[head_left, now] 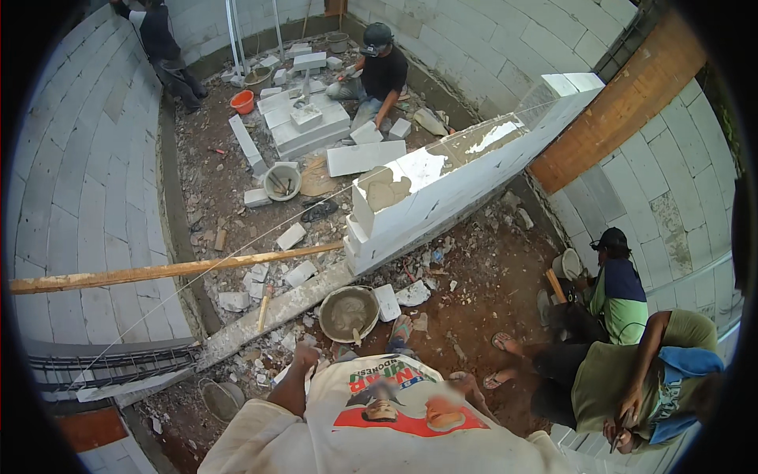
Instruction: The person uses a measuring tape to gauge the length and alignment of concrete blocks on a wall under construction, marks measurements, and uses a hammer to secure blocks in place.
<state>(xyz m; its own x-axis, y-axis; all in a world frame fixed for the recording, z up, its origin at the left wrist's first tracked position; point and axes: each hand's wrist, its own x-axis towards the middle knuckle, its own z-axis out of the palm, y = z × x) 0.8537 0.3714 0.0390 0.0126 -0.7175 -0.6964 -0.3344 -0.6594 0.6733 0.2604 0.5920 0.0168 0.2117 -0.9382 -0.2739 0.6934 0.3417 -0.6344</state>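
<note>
My left hand (305, 357) hangs low beside my white printed shirt, and its fingers are too small and dark to make out. At the other side of the shirt is my right hand (470, 387), partly hidden, with nothing visible in it. Beyond my hands, a round basin (323, 314) stands on the rubble, holding wet grey mortar (350, 310). A tool's handle (357, 337) leans on its near rim. Against the basin's right side rests a white block (387, 302). Farther out, a low white block wall (430, 213) carries patches of mortar (388, 192) along its top.
A wooden plank (181, 268) and a string cross at left. A wooden-handled tool (264, 308) lies on a concrete beam (276, 316). One person (384, 79) crouches among blocks; another (162, 47) stands far left. Two people (620, 288) are at right, one standing close (624, 371).
</note>
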